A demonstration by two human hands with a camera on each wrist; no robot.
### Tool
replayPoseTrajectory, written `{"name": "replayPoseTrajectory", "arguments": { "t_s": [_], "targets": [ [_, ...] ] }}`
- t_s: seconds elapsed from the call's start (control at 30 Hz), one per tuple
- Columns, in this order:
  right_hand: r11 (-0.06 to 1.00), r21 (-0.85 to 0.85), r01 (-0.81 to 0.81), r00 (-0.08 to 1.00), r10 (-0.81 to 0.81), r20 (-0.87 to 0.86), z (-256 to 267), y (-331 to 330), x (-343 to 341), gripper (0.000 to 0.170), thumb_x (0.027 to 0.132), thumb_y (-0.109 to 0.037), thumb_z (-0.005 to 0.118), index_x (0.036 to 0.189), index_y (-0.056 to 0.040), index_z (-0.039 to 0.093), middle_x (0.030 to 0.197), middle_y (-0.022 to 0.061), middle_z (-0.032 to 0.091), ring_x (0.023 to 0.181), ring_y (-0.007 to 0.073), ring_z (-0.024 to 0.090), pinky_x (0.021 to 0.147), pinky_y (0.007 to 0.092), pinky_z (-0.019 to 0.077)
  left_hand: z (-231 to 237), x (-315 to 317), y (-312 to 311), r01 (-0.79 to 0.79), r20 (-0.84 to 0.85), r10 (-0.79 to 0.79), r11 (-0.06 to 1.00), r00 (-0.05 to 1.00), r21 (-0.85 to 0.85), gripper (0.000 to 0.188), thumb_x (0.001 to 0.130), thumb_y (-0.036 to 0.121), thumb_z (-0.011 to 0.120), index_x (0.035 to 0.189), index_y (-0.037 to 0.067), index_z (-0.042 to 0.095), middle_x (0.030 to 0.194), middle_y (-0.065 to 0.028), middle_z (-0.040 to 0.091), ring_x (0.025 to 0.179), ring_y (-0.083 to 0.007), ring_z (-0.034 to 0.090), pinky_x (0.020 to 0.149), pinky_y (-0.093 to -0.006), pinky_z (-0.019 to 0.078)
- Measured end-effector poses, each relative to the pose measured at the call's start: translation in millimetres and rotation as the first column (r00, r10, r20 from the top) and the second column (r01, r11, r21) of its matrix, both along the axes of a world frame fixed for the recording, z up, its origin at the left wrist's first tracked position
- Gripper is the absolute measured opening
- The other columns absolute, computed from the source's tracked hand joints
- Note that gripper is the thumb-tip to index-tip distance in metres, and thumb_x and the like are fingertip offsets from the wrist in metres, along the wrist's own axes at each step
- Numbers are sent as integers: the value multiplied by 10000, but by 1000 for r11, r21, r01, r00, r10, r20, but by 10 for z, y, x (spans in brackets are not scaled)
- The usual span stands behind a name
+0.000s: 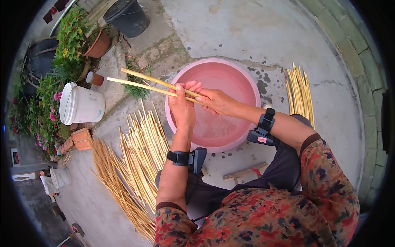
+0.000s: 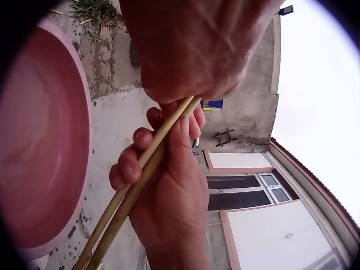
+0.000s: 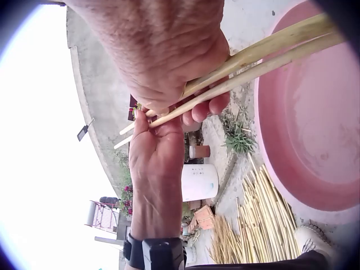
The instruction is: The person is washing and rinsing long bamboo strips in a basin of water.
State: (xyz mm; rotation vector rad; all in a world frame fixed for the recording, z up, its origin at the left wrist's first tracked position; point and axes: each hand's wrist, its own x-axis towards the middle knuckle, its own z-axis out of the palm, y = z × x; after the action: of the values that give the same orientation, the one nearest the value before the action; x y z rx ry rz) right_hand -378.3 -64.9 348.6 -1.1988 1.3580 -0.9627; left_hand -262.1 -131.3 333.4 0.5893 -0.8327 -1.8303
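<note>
Stalks in hand: Two slender yellow stalks slant side by side above a pink basin, their tips reaching past its left rim.
Left fingers: The left hand pinches both stalks, thumb laid across them.
Right fingers: Just beside it, the right hand grips the same pair, fingers curled round.
Stalk piles: A broad spread lies left of the basin on concrete ground; a narrower bundle lies to its right.
Yard edge: A white bucket stands near a terracotta pot.
</note>
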Motion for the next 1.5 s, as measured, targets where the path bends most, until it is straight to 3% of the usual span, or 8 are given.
{"name": "replayPoseTrajectory", "arguments": {
  "t_s": [0.17,0.23,0.43,0.6,0.77,0.93,1.4,1.5],
  "targets": [
    [994,20,-105,989,107,-107,-98,-29,87,275,904,-282,386,808,-40,477,624,42,470,490,108,441,448,266,376,128,130,-77,-95,-16,96,992,995,85,146,909,195,393,888,53,424,745,-69,529,659,-172,564,590,-298,489],
    [980,9,-198,962,196,-189,-131,83,96,288,907,-290,377,819,-34,474,615,41,450,535,119,434,494,284,375,95,404,-297,-118,-313,151,985,938,123,169,904,228,412,894,60,426,620,-6,411,499,-98,404,463,-235,387],
    [940,147,-309,938,326,-114,-109,378,74,245,902,-265,387,868,-37,472,600,47,411,554,154,431,521,312,375,134,965,-627,-408,-201,425,905,882,123,269,892,327,423,874,62,464,554,31,307,422,-74,277,363,-220,276],
    [946,101,-309,875,324,-361,-238,457,70,195,875,-227,440,984,-69,476,671,91,486,599,233,501,557,346,410,142,1089,-661,-377,-204,383,924,901,67,333,880,386,414,903,60,472,554,32,295,422,-72,272,362,-212,272],
    [923,-309,-229,772,-21,-636,-280,475,71,247,831,-211,498,1054,-109,476,857,101,558,766,269,564,614,363,456,283,1140,-628,-466,-256,477,878,840,106,456,881,469,321,984,40,438,585,10,311,442,-89,287,373,-224,279],
    [909,-306,-284,736,2,-677,-72,146,-189,210,829,-247,500,988,-111,498,799,83,564,705,274,560,589,367,449,249,1165,-633,-551,-188,553,832,812,65,524,899,476,189,1035,24,415,646,-28,357,517,-133,309,479,-272,331],
    [908,-78,-411,583,197,-788,32,-72,-245,211,835,-266,490,902,-71,448,752,123,541,675,310,549,565,411,424,150,791,-453,-472,-247,485,874,839,113,329,918,362,309,944,49,405,668,-8,320,547,-108,310,570,-277,349],
    [863,-323,-388,623,-13,-782,-83,-112,-140,207,841,-263,481,902,-69,445,790,141,541,697,316,552,562,408,440,111,688,-397,-414,-285,437,900,853,140,279,917,332,336,898,64,410,662,-7,334,554,-113,321,594,-284,360]
  ]
}}
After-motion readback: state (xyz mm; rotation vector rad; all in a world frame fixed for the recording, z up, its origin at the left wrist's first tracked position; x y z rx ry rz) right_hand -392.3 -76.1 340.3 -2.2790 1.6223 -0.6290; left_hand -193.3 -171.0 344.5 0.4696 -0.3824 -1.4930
